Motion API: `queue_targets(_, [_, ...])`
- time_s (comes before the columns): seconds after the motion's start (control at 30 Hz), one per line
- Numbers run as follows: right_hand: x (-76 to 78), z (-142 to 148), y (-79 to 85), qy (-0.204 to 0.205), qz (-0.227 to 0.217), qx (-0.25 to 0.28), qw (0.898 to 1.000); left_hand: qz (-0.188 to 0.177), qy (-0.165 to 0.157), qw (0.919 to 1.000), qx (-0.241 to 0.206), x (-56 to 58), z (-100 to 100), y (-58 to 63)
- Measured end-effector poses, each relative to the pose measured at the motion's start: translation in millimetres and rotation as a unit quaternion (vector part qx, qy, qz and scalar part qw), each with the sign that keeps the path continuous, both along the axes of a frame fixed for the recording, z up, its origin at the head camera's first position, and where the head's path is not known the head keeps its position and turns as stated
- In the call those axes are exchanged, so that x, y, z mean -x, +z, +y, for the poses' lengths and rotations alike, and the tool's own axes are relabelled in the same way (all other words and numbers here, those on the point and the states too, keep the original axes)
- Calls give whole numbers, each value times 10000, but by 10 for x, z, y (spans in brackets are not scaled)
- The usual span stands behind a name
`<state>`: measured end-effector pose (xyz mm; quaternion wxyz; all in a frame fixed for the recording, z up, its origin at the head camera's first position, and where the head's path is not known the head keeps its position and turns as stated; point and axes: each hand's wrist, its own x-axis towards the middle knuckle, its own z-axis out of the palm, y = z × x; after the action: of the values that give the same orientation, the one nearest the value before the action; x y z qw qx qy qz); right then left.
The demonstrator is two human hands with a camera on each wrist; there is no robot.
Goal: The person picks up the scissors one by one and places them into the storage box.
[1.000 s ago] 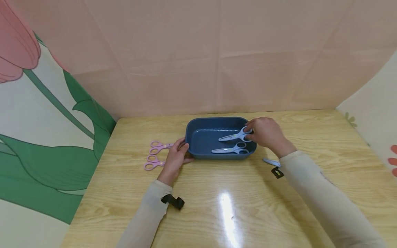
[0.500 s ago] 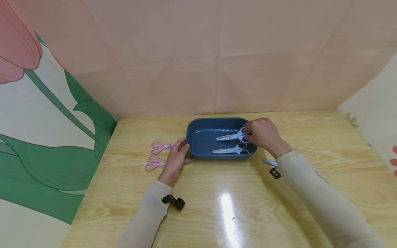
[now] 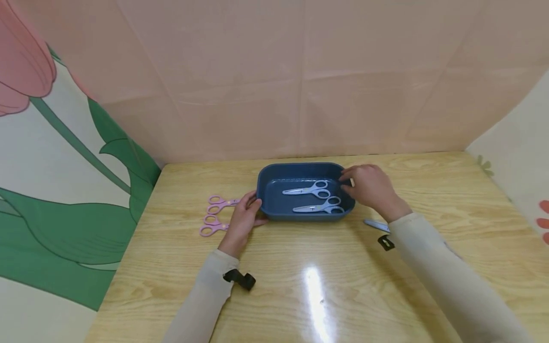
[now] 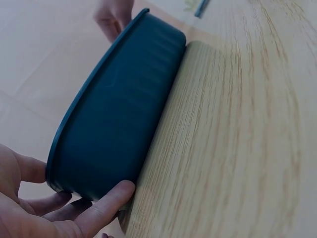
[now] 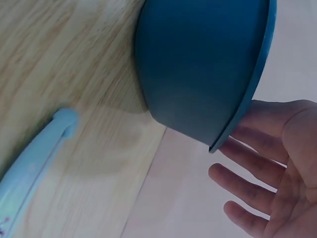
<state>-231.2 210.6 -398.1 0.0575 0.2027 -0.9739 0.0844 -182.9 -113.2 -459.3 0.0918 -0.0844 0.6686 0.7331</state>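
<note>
A dark blue box (image 3: 274,215) stands on the table. My left hand (image 3: 241,220) holds its left end, thumb and fingers around the corner in the left wrist view. Inside lie two light blue scissors, the rear pair (image 3: 315,190) and the front pair (image 3: 318,208), blades pointing left. Over the right rim reaches my right hand (image 3: 372,186), its fingers extended and nothing held in them. More light blue scissors (image 5: 34,163) lie on the table below my right wrist, partly hidden by the sleeve in the head view.
Two pink scissors, a rear pair (image 3: 229,203) and a front pair (image 3: 222,226), lie left of the box, their blades hidden behind my left hand. The wood-grain table (image 3: 283,286) ends at a pink-covered wall (image 3: 240,114) behind the box. A painted panel (image 3: 98,228) borders its left side.
My right hand has let go of the rear blue scissors, which have shifted left and now lie in the box. That hand has drawn slightly right; my left hand stays put.
</note>
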Motion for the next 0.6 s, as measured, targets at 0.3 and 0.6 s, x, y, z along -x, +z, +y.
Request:
queue_targets(0.3, [-189, 171, 39, -308, -413, 380, 9979, 1, 8, 10000, -3, -4, 3, -13])
queue_targets(0.6, [-450, 499, 5, -634, -746, 658, 9930, -23, 58, 10000, -26, 10, 4, -23])
